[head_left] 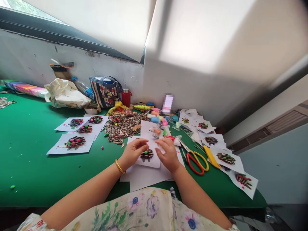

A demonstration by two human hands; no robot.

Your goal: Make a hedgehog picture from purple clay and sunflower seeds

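Observation:
My left hand (134,152) and my right hand (169,154) hover facing each other over a white paper (151,163) on the table. Both have bent fingers with thumbs apart from them, and I see nothing held in either. Between and below them is a hedgehog picture (147,155) made of striped sunflower seeds with green dots. Part of it is hidden behind my left fingers. Small clear bags of coloured clay (157,131) lie just beyond my fingertips. A heap of sunflower seeds (124,126) spreads beyond my left hand.
Red-and-yellow-handled scissors (196,160) and a yellow strip-like object (211,157) lie to the right. Seed pictures on paper rest at left (72,143) and right (229,159). Along the wall stand a striped bag (106,93), a white cloth bag (67,94) and a red bottle (125,98).

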